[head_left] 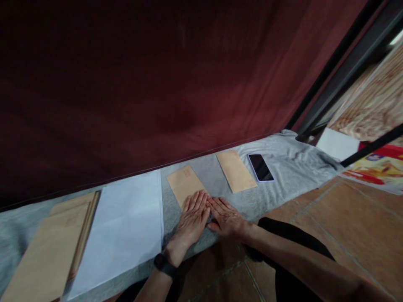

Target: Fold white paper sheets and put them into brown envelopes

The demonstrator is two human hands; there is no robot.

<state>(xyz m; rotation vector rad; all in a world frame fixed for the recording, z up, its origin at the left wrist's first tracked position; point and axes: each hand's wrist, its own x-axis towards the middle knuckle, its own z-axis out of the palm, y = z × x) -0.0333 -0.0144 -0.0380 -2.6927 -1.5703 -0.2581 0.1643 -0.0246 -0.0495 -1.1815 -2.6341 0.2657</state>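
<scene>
Resting on brown envelope (185,183), left hand (193,213) beside right hand (227,217)

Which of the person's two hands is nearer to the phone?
The right hand: it is to the left of the phone and closer to the person. The left hand is farther left, on an envelope.

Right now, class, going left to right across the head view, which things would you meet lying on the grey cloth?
Stack of brown envelopes → white paper → single brown envelope → second single envelope → phone.
</scene>
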